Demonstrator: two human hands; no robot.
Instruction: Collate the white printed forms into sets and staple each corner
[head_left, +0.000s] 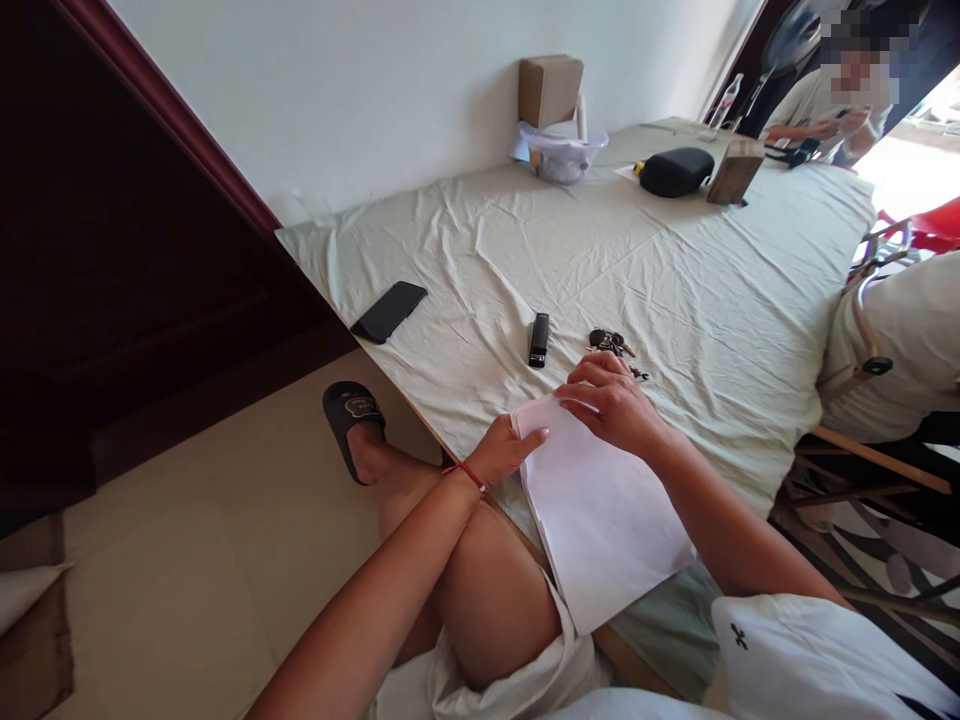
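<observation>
Two hands [504,452] [613,402] at edge of paper [604,515]

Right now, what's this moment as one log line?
left hand: holding white sheets at left edge | right hand: touching far edge | on tablecloth: keys, black stapler-like object, dark phone

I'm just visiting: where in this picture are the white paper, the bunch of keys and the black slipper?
White paper [600,510]: head view, middle of the top sheet.
Bunch of keys [609,342]: head view, middle of the cluster.
Black slipper [349,404]: head view, strap across the foot.
</observation>
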